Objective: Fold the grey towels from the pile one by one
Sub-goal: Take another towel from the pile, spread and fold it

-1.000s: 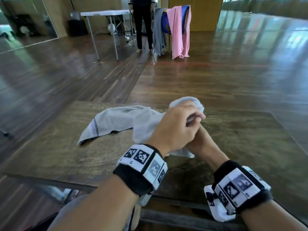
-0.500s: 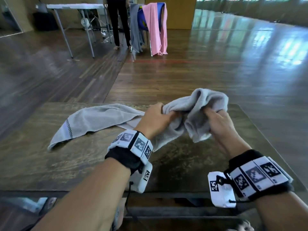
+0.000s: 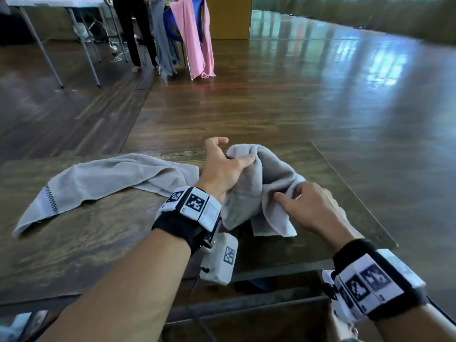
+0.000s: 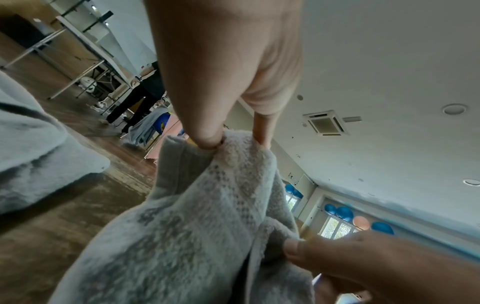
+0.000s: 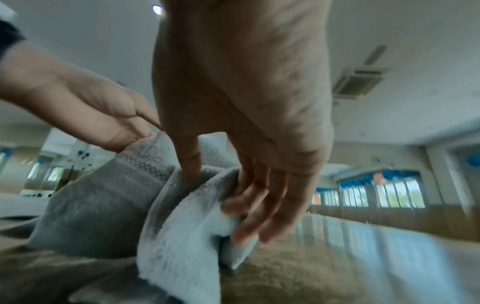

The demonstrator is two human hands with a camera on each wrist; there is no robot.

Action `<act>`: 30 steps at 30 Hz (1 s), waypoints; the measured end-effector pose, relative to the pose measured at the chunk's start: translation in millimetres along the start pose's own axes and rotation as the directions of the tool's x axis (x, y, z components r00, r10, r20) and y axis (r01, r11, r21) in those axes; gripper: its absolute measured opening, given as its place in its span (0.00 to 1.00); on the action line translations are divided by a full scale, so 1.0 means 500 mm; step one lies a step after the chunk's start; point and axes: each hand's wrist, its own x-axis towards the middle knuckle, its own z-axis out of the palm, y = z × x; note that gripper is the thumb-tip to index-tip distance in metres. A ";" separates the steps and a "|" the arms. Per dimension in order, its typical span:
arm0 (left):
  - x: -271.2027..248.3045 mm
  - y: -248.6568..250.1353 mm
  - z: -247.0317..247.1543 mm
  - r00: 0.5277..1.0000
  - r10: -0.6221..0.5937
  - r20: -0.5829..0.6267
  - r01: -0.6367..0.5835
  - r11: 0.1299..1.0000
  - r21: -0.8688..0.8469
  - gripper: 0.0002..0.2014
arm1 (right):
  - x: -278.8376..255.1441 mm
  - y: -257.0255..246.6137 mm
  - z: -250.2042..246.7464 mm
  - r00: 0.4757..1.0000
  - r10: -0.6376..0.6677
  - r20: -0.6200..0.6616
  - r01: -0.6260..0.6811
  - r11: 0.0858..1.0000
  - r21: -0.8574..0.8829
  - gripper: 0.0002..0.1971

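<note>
I see no finished fold anywhere on the wooden table (image 3: 98,248); I judge the task to be at an early stage.

Furthest left of my grip, a second towel (image 3: 103,183) lies spread and rumpled on the table, one end with a checked stripe nearest the left edge, its other end running behind my left wrist. It is unfolded and, as far as I can tell, not in either hand.

At the grip, my left hand (image 3: 223,169) pinches the top of the bunched towel (image 3: 249,193): in the left wrist view the thumb (image 4: 207,131) presses a fold of cloth against a finger behind it, while the head view shows the forefinger lifted clear above. The towel hangs from this pinch in loose folds, its lower edges resting on the table.

Just right of that pinch and lower, my right hand (image 3: 313,208) works into the same towel, thumb on top of a fold and fingers tucked beneath it; the right wrist view is blurred, but the cloth sits between thumb and fingers.

My assessment: this towel is still being opened out to find an edge or corner. Flattening, folding and setting aside remain, then the second towel. I see no other pile on the table.
</note>
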 end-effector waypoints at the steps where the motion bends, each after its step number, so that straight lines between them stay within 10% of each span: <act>1: -0.002 0.002 0.004 1.000 0.005 0.013 -0.005 1.000 -0.018 0.35 | -0.004 0.002 -0.011 0.994 -0.054 -0.091 0.053 0.998 -0.017 0.22; 5: -0.018 0.012 0.017 0.972 -0.047 0.228 0.099 0.970 -0.222 0.40 | -0.010 -0.003 -0.028 0.959 -0.276 0.059 0.244 0.915 0.322 0.24; 8: -0.033 0.015 0.028 0.943 -0.018 0.331 0.050 0.995 -0.088 0.38 | 0.000 -0.007 -0.015 0.953 -0.275 0.128 0.241 0.942 0.232 0.19; 12: -0.030 0.019 0.015 0.962 0.014 0.271 -0.111 0.931 0.347 0.30 | 0.027 0.001 -0.028 0.962 -0.270 0.029 0.245 0.909 0.336 0.05; 16: -0.038 0.015 -0.001 0.919 -0.155 0.364 0.030 0.945 0.326 0.24 | 0.032 0.000 -0.036 0.970 -0.240 -0.034 0.225 0.840 0.493 0.08; 22: -0.029 0.030 -0.020 0.985 0.080 0.152 -0.120 0.955 0.271 0.10 | 0.027 -0.013 -0.032 0.975 -0.224 -0.009 0.174 0.730 0.661 0.25; 30: -0.061 0.022 -0.026 0.845 0.121 0.522 -0.429 0.735 0.525 0.37 | 0.014 -0.034 -0.016 0.935 -0.355 -0.001 0.257 0.677 0.690 0.38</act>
